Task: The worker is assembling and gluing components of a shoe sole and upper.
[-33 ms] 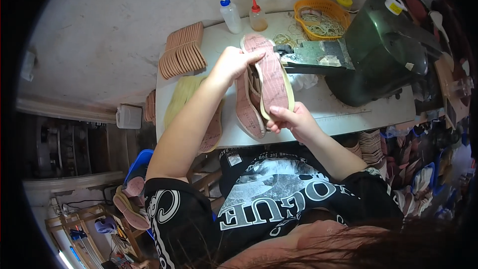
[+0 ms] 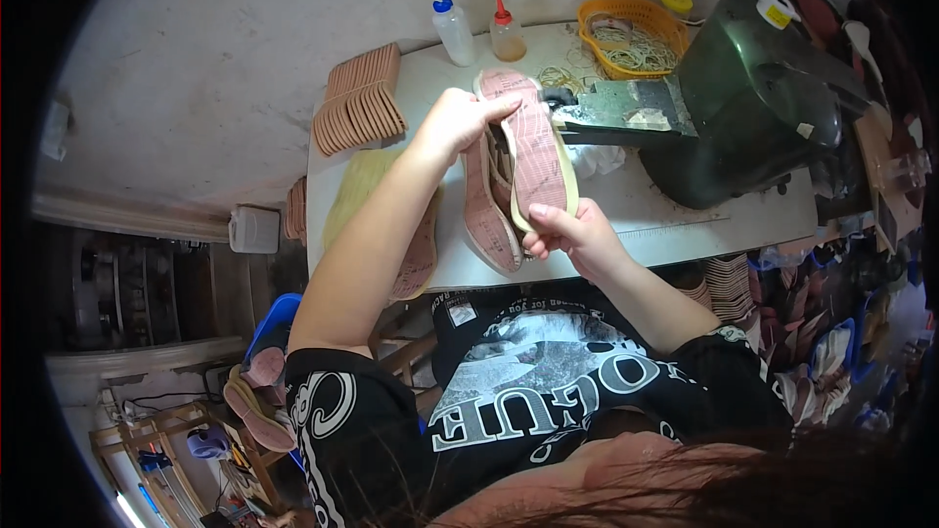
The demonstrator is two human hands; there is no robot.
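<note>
Both my hands hold a pink insole (image 2: 536, 152) with a pale yellow edge strip along its side. My left hand (image 2: 460, 125) grips it near the far end, thumb on the pink face. At the near end my right hand (image 2: 579, 237) pinches it, with the thumb on top and the fingers curled under. The insole lies beside the dark head of a green machine arm (image 2: 626, 108). Just left of it, another pink insole (image 2: 486, 220) rests on the table, partly covered. More pink and yellow pieces (image 2: 357, 191) lie under my left forearm.
A bundle of tan insoles (image 2: 360, 98) stands at the table's far left. Behind the work are a blue-capped bottle (image 2: 453, 34), a red-tipped bottle (image 2: 507, 37) and an orange basket (image 2: 636, 66) of thin strips. The big green machine body (image 2: 748, 108) fills the right.
The held insole has shifted very slightly toward me at its far end. Both hands keep their grip, and nothing else has visibly moved.
</note>
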